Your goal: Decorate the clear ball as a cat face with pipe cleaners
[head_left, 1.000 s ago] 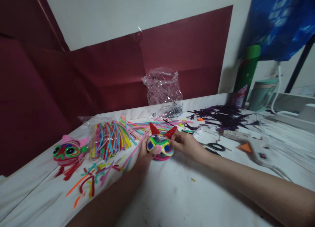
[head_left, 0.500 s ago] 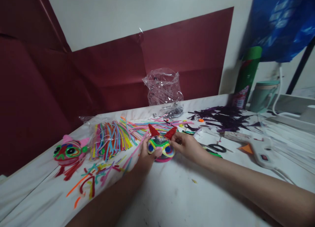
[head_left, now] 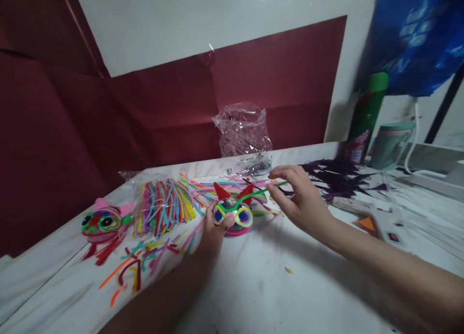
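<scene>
My left hand [head_left: 216, 227] is closed around a small round animal head [head_left: 237, 230] on the table, thumb at its front. The head has red pipe-cleaner ears [head_left: 222, 191] and yellow, white and blue ringed eyes [head_left: 243, 217]. A green pipe cleaner [head_left: 250, 196] slants from above the eyes up to the right. Its free end passes between the thumb and forefinger of my right hand [head_left: 299, 196]. Those fingers are spread, with a visible gap around the strip; the thumb tip appears to touch it.
At left sits another decorated head [head_left: 105, 223], beside a bag of colourful pipe cleaners [head_left: 163, 206]. Cut pieces [head_left: 145, 256] lie in front. A clear plastic bag [head_left: 242, 131] stands behind. Toward the right are dark purple strips [head_left: 337, 177], a glue gun [head_left: 387, 225] and a green cup [head_left: 393, 145].
My right hand has moved off the red ear, up and to the right, and its fingers have spread. The green pipe cleaner now sticks out from the face. My left hand still holds the head.
</scene>
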### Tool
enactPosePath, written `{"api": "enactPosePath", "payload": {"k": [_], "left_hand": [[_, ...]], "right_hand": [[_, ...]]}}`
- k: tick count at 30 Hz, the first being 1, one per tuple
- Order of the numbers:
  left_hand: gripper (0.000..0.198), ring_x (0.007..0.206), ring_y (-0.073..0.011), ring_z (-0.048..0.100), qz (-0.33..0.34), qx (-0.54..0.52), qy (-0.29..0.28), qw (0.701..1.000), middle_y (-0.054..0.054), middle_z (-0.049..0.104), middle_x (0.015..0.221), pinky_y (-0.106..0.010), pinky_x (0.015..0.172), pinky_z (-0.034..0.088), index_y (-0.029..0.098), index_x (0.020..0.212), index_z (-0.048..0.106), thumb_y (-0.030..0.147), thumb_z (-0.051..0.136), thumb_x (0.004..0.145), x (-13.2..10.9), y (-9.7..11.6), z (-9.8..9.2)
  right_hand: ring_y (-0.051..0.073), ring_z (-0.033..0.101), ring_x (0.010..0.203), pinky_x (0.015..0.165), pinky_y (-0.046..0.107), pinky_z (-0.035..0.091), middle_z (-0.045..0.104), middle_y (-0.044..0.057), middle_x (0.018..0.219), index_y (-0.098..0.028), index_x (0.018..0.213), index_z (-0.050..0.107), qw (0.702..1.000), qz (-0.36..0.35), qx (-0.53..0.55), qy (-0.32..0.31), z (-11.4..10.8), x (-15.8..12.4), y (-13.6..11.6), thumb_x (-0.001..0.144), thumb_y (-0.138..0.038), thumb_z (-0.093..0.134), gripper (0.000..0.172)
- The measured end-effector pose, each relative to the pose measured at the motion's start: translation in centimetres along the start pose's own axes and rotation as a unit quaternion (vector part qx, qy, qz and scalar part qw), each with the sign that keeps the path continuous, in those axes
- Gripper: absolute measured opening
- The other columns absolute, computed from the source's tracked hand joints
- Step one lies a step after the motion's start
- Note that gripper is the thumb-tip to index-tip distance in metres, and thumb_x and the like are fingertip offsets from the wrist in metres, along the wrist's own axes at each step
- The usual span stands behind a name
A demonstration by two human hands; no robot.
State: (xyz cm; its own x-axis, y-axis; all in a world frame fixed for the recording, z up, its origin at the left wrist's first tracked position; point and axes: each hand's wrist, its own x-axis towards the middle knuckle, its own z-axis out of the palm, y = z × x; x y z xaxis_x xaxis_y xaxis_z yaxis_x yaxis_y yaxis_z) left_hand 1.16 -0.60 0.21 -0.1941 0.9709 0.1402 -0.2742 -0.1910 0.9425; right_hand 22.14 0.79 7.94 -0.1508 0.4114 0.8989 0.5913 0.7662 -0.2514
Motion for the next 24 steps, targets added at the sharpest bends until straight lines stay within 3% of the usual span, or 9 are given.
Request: {"api": "enactPosePath", "payload": {"k": [8,14,16,19,22,24], "left_hand": [[0.074,0.105,-0.0240,0.060,0.030,0.017,-0.001,0.999,-0.009,0.062,0.116,-0.035,0.091,0.045,0.020,0.125,0.046,0.029,0.078,0.058,-0.2,0.4,0.0],[0.073,0.099,-0.0219,0.061,0.035,0.015,-0.003,0.999,-0.008,0.064,0.110,-0.033,0.088,0.046,0.020,0.125,0.045,0.031,0.076,0.061,0.2,0.4,-0.4],[0.070,0.095,-0.0215,0.062,0.031,0.016,0.002,0.999,-0.007,0.066,0.106,-0.033,0.086,0.047,0.020,0.123,0.047,0.033,0.076,0.060,0.4,0.3,-0.5],[0.067,0.091,-0.0212,0.064,0.021,0.015,0.013,1.000,-0.003,0.068,0.099,-0.034,0.083,0.048,0.023,0.121,0.049,0.036,0.076,0.061,0.9,0.0,-0.6],[0.065,0.086,-0.0203,0.065,0.036,0.021,0.036,0.998,0.000,0.069,0.093,-0.033,0.081,0.049,0.024,0.116,0.053,0.035,0.078,0.058,1.7,-0.5,-0.7],[0.060,0.085,-0.0194,0.064,0.029,0.030,0.053,0.998,0.003,0.071,0.090,-0.032,0.079,0.049,0.028,0.112,0.057,0.035,0.080,0.057,2.3,-0.8,-0.7]], "right_hand": [[0.022,0.060,0.086,0.077,0.037,0.048,0.061,0.008,0.091,-0.022,0.095,0.055,0.997,-0.069,0.000,0.030,-2.6,0.9,-1.6,0.087,-0.022,0.052,0.009],[0.022,0.061,0.087,0.077,0.036,0.049,0.062,0.009,0.091,-0.021,0.091,0.056,0.991,-0.117,-0.058,-0.034,-3.4,3.5,0.3,0.086,-0.026,0.052,0.008],[0.022,0.062,0.086,0.076,0.035,0.049,0.063,0.008,0.090,-0.021,0.090,0.057,0.991,-0.100,-0.076,-0.036,-4.7,3.7,0.6,0.086,-0.028,0.052,0.009],[0.020,0.063,0.076,0.071,0.032,0.049,0.065,0.006,0.082,-0.022,0.086,0.057,0.994,-0.047,-0.094,0.007,-8.1,2.7,1.0,0.086,-0.030,0.051,0.011],[0.018,0.063,0.066,0.065,0.029,0.048,0.065,0.004,0.073,-0.021,0.080,0.058,0.988,0.053,-0.127,0.075,-12.3,0.5,2.0,0.087,-0.032,0.049,0.016],[0.017,0.062,0.062,0.061,0.028,0.048,0.065,0.003,0.068,-0.020,0.077,0.058,0.975,0.140,-0.156,0.075,-14.8,-1.6,3.5,0.087,-0.033,0.047,0.021]]}}
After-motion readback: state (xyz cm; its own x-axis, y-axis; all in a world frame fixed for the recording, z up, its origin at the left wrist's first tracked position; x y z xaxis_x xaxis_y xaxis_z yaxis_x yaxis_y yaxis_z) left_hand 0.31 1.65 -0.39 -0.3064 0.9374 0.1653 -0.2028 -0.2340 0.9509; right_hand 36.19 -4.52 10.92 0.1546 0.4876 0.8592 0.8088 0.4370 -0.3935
